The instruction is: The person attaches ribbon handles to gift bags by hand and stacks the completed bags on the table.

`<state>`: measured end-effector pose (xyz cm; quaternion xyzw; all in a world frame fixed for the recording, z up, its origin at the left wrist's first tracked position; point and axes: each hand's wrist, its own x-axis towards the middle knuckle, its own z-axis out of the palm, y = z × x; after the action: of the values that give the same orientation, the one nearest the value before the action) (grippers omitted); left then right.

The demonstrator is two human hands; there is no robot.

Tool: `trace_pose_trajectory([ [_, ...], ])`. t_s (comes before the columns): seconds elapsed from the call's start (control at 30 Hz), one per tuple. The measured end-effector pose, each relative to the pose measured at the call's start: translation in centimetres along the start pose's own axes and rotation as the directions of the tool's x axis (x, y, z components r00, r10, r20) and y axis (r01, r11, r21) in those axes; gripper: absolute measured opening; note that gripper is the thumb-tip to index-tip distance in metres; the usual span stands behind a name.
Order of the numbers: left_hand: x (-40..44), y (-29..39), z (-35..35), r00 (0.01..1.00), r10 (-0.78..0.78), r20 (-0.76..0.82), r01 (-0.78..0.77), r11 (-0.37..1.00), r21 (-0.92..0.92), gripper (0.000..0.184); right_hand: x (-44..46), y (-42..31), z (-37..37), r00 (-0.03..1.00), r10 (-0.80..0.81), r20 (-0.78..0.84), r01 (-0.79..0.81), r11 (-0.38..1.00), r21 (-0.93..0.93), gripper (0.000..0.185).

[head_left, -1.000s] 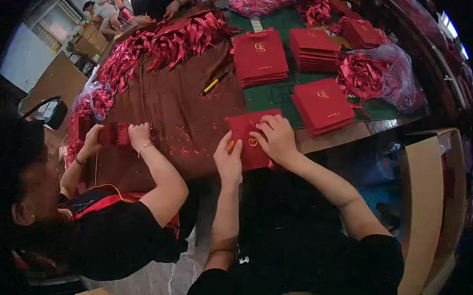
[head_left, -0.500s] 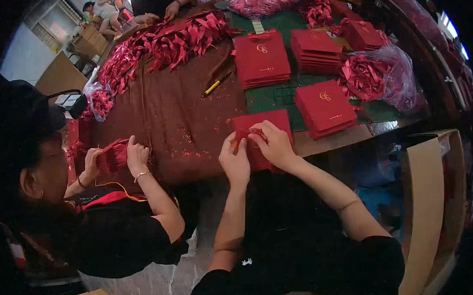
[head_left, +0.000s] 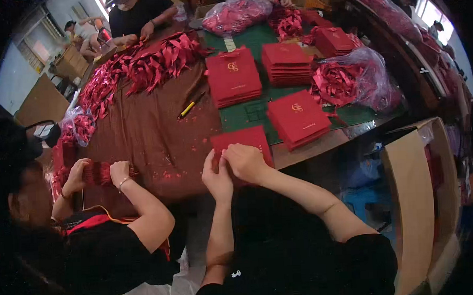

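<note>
A red paper gift bag (head_left: 246,139) lies flat at the near edge of the table, partly covered by my hands. Over its lower left part, my left hand (head_left: 216,177) is closed in a pinch, with thumb and fingertips raised. Against it, my right hand (head_left: 245,163) is closed too, its fingertips meeting those of the left. Whatever is between the fingertips is hidden by the right hand. Just beyond are a stack of red bags with a gold logo (head_left: 233,76) and another stack (head_left: 299,118) to the right.
Red ribbons (head_left: 164,58) are heaped at the back left, near another person's hands. A yellow pen-like tool (head_left: 188,108) lies mid-table. To my left, a co-worker grips a red bundle (head_left: 96,173). Plastic bags of ribbon (head_left: 344,79) and an open cardboard box (head_left: 414,176) stand right.
The whole view has shifted, so the table appears further left. My fingertips have come together over the bag, and the red piece seen between them before is now hidden. The co-worker's bundle is lower.
</note>
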<state>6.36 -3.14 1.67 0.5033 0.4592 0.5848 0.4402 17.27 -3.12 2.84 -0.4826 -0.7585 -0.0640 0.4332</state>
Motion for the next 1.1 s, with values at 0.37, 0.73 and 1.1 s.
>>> trace_pose_trajectory([
  [0.37,-0.8,1.8,0.9,0.997,0.07,0.037,-0.077,0.962,0.261,0.034,2.5,-1.2,-2.1,0.779,0.562,0.277,-0.605,0.79,0.098,0.015],
  [0.73,0.6,1.7,-0.2,0.927,-0.318,0.202,0.373,0.843,-0.388,0.03,1.1,2.1,-0.9,0.987,0.16,-0.028,-0.149,0.957,0.248,0.008],
  [1.1,3.9,-2.4,-2.1,0.609,0.67,0.425,-0.765,0.356,0.536,0.016,0.4,5.0,-0.1,0.826,0.397,0.4,-0.563,0.551,0.617,0.018],
])
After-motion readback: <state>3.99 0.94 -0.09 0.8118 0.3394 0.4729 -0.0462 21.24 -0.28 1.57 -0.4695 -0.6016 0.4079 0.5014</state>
